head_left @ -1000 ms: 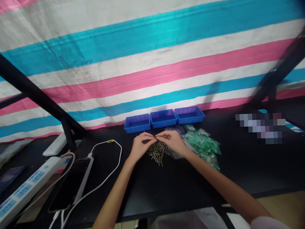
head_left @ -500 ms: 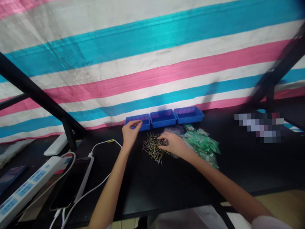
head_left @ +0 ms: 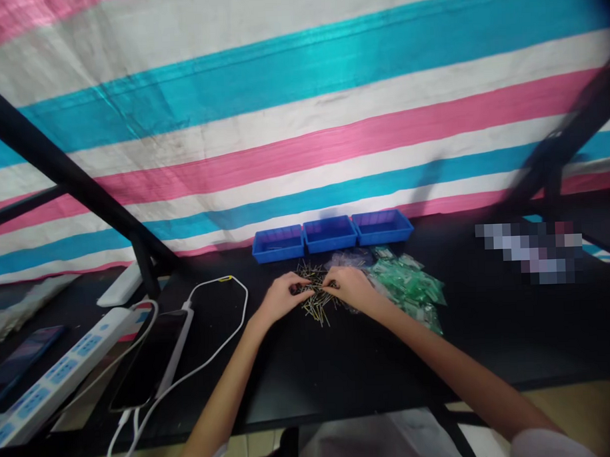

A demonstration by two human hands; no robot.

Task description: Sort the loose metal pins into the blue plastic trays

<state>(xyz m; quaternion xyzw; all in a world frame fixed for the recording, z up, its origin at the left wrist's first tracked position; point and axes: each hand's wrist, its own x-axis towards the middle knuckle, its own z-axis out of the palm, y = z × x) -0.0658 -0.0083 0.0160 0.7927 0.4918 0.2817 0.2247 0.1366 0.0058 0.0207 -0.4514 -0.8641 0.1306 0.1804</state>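
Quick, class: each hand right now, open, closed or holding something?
Left hand: open, at the loose pile of thin, gold-and-silver metallic rods.
Right hand: curled at the same pile; open or closed cannot be told.

You have two hands: one left hand (head_left: 282, 298), one right hand (head_left: 354, 286). You count three trays (head_left: 331, 242), two phones (head_left: 150, 360), one power strip (head_left: 64, 375) and one desk (head_left: 300, 382). The pins (head_left: 316, 313) number dozens, too tangled to count; the packets (head_left: 407, 283) overlap, so you see only several.
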